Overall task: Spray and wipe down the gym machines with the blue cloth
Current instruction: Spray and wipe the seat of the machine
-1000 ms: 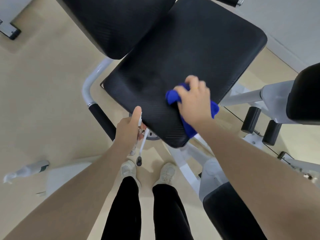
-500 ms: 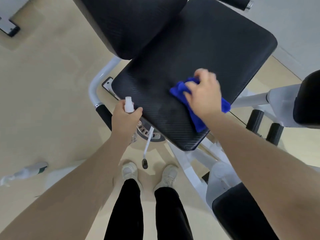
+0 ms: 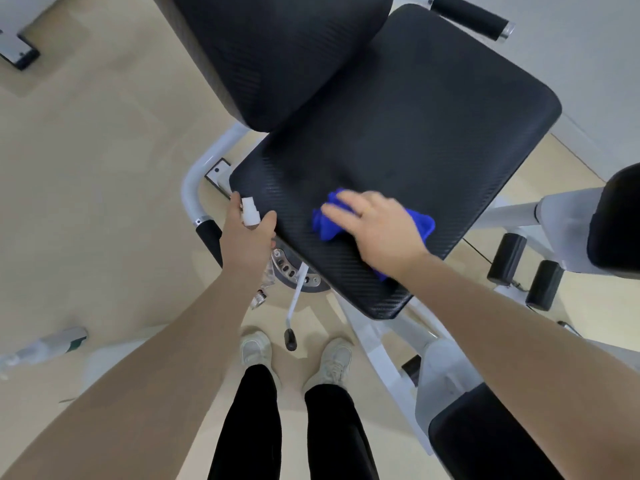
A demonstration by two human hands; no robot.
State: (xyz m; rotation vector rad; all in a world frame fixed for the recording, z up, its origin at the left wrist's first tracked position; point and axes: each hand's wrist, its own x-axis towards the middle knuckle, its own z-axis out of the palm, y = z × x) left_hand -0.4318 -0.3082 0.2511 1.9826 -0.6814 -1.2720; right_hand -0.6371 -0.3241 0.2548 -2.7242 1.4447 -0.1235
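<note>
Lower left of frame: a second spray bottle [image 3: 45, 344] lies on its side on the beige floor [image 3: 86, 202], well apart from the work. Centre left: the left hand [image 3: 247, 237] grips a small clear spray bottle [image 3: 250, 212] with fingers curled round it, white nozzle uppermost, held just beside the near-left corner of the seat pad [image 3: 415, 133]; below it hangs a white adjustment lever [image 3: 294, 306]. Centre: the black seat pad, long axis running from lower centre to upper right, with the back pad [image 3: 277, 46] above it at upper centre. Centre right: the right hand [image 3: 377, 230] lies flat, fingers extended toward the left, pressing the blue cloth [image 3: 327, 221] onto the near part of the seat; the cloth shows at the fingertips and behind the wrist. The unwiped stretch of pad lies up and to the right of the right hand, which is the nearer hand to it. Compared with half a second ago, the right hand's fingers have flattened and point leftward, the cloth has shifted toward the seat's near-left edge, and the left hand sits closer to the pad corner. Far right: white frame [image 3: 512, 213] and foam rollers [image 3: 505, 258].
</note>
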